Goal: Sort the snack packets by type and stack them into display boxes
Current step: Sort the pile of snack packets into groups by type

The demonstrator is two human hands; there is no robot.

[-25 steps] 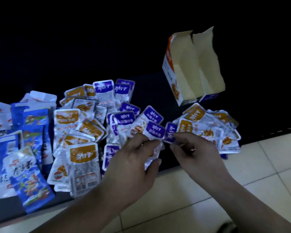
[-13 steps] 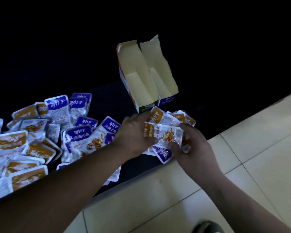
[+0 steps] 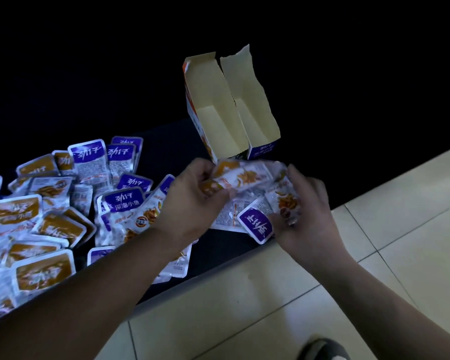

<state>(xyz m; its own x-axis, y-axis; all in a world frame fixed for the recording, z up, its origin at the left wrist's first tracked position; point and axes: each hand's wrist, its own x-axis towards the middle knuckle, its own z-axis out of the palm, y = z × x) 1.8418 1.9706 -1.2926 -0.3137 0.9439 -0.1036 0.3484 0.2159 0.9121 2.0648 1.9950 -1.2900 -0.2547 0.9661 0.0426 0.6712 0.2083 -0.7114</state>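
Two open cardboard display boxes stand side by side on a dark surface: an orange-trimmed box (image 3: 213,118) and a purple-trimmed box (image 3: 255,110), both showing bare insides. Just in front of them my left hand (image 3: 190,201) grips an orange-labelled snack packet (image 3: 244,175). My right hand (image 3: 304,216) holds a bunch of packets, among them a purple-labelled packet (image 3: 256,224). A heap of purple packets (image 3: 120,198) and orange packets (image 3: 47,271) lies to the left.
The dark surface (image 3: 218,242) ends at an edge running diagonally under my forearms. Below it is a pale tiled floor (image 3: 374,255). A dark shoe (image 3: 322,349) shows at the bottom. The background beyond the boxes is black.
Both hands went from the purple packets in the heap's middle to the small pile by the boxes and gathered it up. The view has swung right.
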